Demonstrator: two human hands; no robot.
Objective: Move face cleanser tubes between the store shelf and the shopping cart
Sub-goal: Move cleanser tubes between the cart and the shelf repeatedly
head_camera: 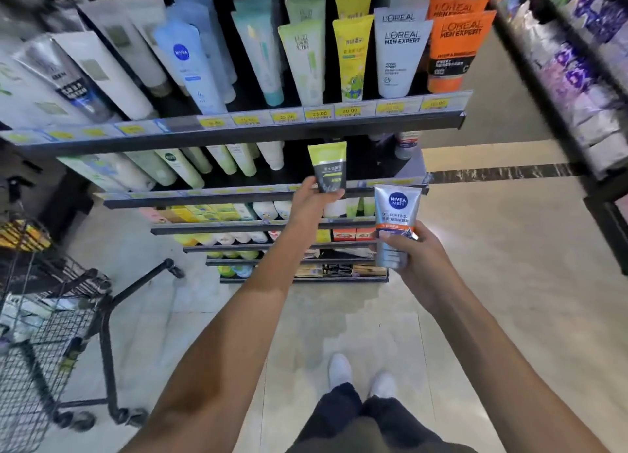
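- Green and dark grey, the small tube (328, 167) is upright with its flat crimped end up, in front of the second shelf (238, 194) and level with its front rail.
- The left hand (314, 198) grasps this tube at its lower end, thumb on the left edge and fingertips wrapped across the bottom of its face.
- A silver Nivea tube (396, 225) with a blue round logo and an orange band is held lower and to the right, out in the aisle and clear of the shelving, also crimped end up.
- The right hand (413, 255) grips the Nivea tube around its lower half, fingers curled across the front.
- The two tubes are near each other but apart.
- The top shelf (258, 126) carries rows of upright tubes: white, pale blue, teal, light green, yellow, then a white L'Oreal tube (401, 52) and an orange tube (453, 48) at the right end. Yellow price tags line its rail.
- Lower shelves hold more pale tubes and boxes.
- A black wire cart (51, 316) stands at the left, well apart from both hands; its contents are blurred.
- Below, dark trousers and white shoes (360, 374) stand on a pale tiled floor (492, 282).
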